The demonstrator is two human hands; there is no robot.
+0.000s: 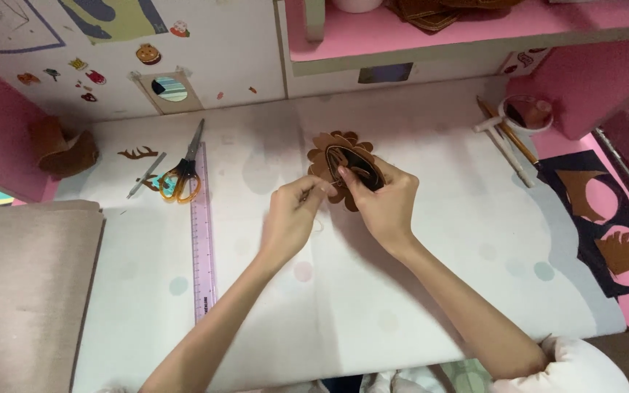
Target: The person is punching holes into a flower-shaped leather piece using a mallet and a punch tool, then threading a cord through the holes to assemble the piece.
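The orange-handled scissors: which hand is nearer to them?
Left. The left hand is right of the scissors, apart from them; the right hand is farther right, holding the brown scalloped piece.

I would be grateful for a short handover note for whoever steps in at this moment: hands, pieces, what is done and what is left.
Right hand: grips the brown scalloped leather piece with its dark oval centre, held above the white table.
Left hand: fingertips pinched beside the piece's left edge; what they hold is too small to tell.
Scissors and clear ruler lie to the left, unused.
Done: layers are cut and stacked together.
Left: whatever joining is under way at the edge looks unfinished.
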